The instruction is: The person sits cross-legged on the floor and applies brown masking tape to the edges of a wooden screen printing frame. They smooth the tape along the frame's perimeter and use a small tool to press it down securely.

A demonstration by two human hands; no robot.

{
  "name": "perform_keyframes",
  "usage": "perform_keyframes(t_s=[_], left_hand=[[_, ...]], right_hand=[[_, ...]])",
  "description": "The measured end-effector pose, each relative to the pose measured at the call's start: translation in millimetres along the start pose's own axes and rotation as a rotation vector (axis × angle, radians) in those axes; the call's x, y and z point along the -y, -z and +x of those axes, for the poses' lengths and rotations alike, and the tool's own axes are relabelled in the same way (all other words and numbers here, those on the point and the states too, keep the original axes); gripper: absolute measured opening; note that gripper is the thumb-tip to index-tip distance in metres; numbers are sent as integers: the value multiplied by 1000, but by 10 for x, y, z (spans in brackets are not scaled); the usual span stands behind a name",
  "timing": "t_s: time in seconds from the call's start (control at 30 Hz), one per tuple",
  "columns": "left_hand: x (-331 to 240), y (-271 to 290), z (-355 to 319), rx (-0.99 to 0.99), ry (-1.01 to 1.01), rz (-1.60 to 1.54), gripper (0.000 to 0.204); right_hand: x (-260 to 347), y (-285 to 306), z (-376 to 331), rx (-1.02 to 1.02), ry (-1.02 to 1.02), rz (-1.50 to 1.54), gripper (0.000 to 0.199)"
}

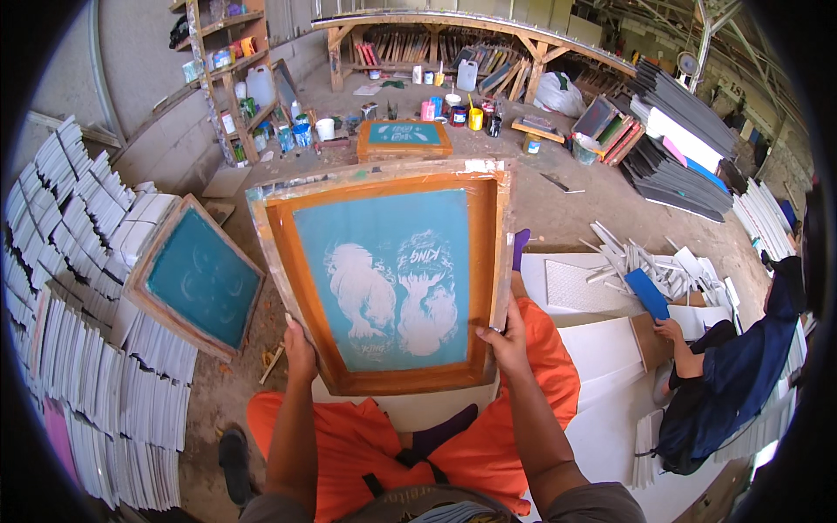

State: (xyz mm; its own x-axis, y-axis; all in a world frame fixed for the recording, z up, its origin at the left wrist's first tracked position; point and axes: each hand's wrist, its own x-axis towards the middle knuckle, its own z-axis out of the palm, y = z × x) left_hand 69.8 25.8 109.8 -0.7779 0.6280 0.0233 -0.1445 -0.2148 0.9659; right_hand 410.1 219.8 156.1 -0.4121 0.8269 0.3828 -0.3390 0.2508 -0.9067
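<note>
Left hand (301, 352) gripping framed screen (390, 275), right hand (509, 342) opposite, forearms (293, 444) outstretched

I can't see every finger of the left hand (301, 353) or right hand (508, 344) behind the framed screen (391, 279); my view crops the white stacks (83, 362).

The mesh (392, 248) is turquoise, patterned with white figures (359, 283); its frame (410, 381) is orange-brown, the trousers (331, 453) bright orange, the sock (445, 431) purple.
</note>
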Motion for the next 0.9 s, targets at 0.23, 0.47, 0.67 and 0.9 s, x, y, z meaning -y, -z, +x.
perform_keyframes(t_s=[0.23,0.47,0.67,0.9], left_hand=[[277,11,-157,-27,-38,49,73],[196,-189,-375,-107,-24,-70,64],[312,0,-377,-78,-132,-29,64],[694,175,-275,-35,-229,22,65]], right_hand=[[828,-672,508,-354,574,-1108,75],[1047,-752,971,-421,443,-1125,61],[1097,-832,908,-430,345,-1208,75],[1254,-802,898,-384,402,-1277,83]])
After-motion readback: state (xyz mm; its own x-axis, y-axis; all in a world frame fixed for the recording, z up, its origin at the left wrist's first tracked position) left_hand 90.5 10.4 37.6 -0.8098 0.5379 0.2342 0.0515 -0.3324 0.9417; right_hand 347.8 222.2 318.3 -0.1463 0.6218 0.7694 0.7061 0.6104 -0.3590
